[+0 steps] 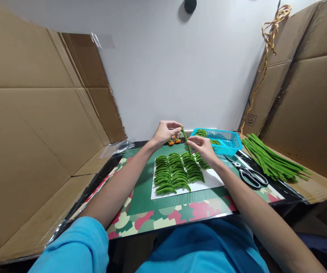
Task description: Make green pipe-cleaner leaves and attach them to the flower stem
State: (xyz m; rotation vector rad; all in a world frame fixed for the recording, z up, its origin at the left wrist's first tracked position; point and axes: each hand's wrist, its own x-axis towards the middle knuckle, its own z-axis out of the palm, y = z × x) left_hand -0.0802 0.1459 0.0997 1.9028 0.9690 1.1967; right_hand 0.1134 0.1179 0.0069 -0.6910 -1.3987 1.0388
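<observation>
Between my hands, above the back of the green mat [140, 178], a green fuzzy strip [186, 141] is held nearly upright. My left hand [167, 132] pinches its top end. Lower down, my right hand [202, 146] has its fingers closed on the strip's side. Below them, a white sheet [209, 181] carries rows of short, curved green fuzzy pieces [163, 174], laid in columns. Part of the rightmost column is hidden by my right hand and forearm.
A blue basket [231, 142] with some green pieces stands behind my right hand. Black-handled scissors [251, 177] and a bundle of long green stems [274, 159] lie at the right. Small orange items [171, 142] sit behind my left hand. Cardboard walls [38, 113] flank the table.
</observation>
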